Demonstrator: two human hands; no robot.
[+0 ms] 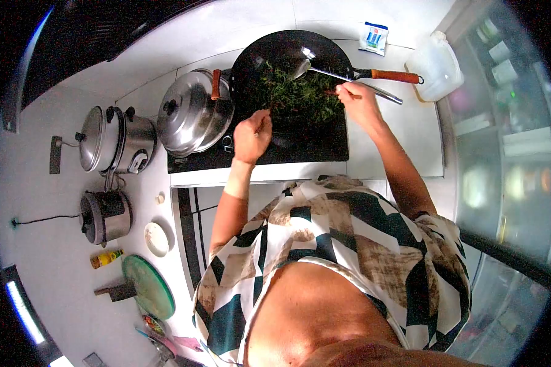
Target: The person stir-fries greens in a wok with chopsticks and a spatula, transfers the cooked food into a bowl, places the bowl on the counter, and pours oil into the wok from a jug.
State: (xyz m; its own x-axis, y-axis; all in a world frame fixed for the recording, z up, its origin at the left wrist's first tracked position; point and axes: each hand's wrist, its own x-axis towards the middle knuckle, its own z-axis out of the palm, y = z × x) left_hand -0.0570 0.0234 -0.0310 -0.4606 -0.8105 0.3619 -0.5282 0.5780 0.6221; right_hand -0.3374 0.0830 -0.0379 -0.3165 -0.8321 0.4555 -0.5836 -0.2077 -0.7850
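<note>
A dark wok on the black stove holds a heap of chopped leafy greens. At its near left edge is my left hand, its fingers closed round a thin dark stick that looks like a chopstick, mostly hidden by the fist. My right hand is over the wok's right rim, pinching a slim reddish-brown chopstick that points into the greens. A metal ladle lies across the wok, bowl in the greens, with its handle passing just above my right hand.
A steel lidded pot stands left of the wok. Farther left are a rice cooker, another pot, a white bowl, a green chopping board and a cleaver. A plastic container and a salt-like packet sit at right.
</note>
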